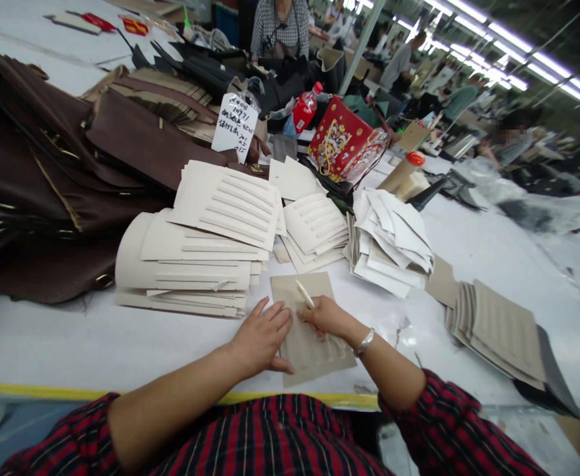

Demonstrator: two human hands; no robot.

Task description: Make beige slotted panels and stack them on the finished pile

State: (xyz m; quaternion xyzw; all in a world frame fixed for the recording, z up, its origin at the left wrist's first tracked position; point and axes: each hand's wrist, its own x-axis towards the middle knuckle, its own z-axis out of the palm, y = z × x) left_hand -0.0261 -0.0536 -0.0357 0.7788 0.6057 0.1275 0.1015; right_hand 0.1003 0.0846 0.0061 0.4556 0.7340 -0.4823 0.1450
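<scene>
A greyish-beige panel [319, 367] with raised parallel strips lies flat on the white table in front of me. My left hand [262, 337] rests along its left edge, fingers spread and pressing down, holding nothing. Over the panel's upper middle, my right hand [327, 317] is closed around a slim white pen-shaped tool [304, 293], which slants up to the left. The tool's lower end is hidden by the fingers. Just beyond the hands are stacks of cream panels [225, 205] with slot-like strips, and a smaller cream stack [315, 223] beside them.
Dark brown leather bags [36, 192] fill the left side. White sheets [393, 238] lie in a pile right of centre, and grey-beige strip panels [505, 327] fan out at the right. Behind stand a handwritten tag [235, 125], a red bag [346, 139] and a red-capped bottle [307, 109]. People work farther back.
</scene>
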